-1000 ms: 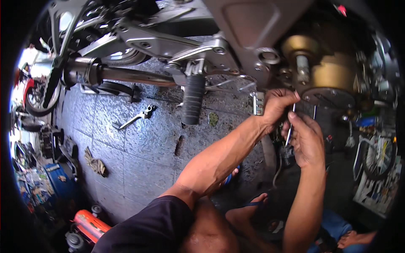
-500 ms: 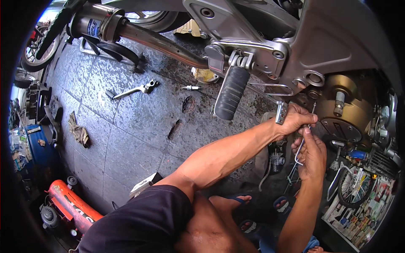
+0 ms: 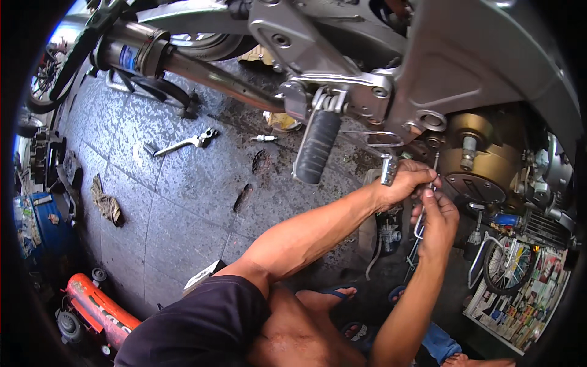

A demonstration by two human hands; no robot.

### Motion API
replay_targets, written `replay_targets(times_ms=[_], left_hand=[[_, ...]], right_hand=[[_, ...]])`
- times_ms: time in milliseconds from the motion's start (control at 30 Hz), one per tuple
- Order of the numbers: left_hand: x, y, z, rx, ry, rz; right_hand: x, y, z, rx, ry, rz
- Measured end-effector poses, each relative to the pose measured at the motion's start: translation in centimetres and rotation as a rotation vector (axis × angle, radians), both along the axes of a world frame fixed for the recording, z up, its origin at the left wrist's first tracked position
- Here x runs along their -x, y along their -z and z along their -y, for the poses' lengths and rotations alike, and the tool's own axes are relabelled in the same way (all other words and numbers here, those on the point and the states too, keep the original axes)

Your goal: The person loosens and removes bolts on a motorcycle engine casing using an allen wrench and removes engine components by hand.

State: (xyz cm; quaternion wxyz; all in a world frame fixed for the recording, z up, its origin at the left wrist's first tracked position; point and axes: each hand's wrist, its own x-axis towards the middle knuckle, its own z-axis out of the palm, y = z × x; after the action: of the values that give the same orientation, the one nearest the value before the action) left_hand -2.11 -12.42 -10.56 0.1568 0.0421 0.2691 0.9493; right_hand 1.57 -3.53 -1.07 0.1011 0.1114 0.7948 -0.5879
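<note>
My left hand (image 3: 406, 183) is closed, pinching the upper part of a thin L-shaped hex key (image 3: 419, 227). Lower down, my right hand (image 3: 440, 220) has thumb and fingers closed on the same key. Its long arm points up toward the underside of the motorcycle, and its bent end hangs by my right palm. Just right of the key's tip is a gold engine cover (image 3: 477, 174) with a splined shaft (image 3: 468, 153) sticking out. A metal pedal tip (image 3: 388, 169) passes in front of my left wrist. The rubber footrest (image 3: 318, 147) lies further left.
A kick-start lever (image 3: 186, 141), a spark plug (image 3: 264, 138) and a crumpled rag (image 3: 106, 200) lie on the tiled floor. The exhaust pipe (image 3: 214, 79) crosses above. A red compressor tank (image 3: 101, 304) stands lower left. Sandalled feet (image 3: 330, 296) show below my arms.
The view has shifted, so the motorcycle and floor items appear further left. Both hands keep their hold on the hex key beside the gold cover.
</note>
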Motion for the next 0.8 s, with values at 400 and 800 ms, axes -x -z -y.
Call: replay_targets(times_ms=[400, 800], left_hand=[[-0.6, -1.1, -0.6, 0.025, -0.082, 0.114], [-0.9, -2.0, -1.0, 0.157, -0.362, 0.046]], right_hand=[[-8.3, 3.8, 0.4, -0.075, 0.370, -0.182], [-8.9, 4.9, 2.5, -0.383, 0.283, -0.432]])
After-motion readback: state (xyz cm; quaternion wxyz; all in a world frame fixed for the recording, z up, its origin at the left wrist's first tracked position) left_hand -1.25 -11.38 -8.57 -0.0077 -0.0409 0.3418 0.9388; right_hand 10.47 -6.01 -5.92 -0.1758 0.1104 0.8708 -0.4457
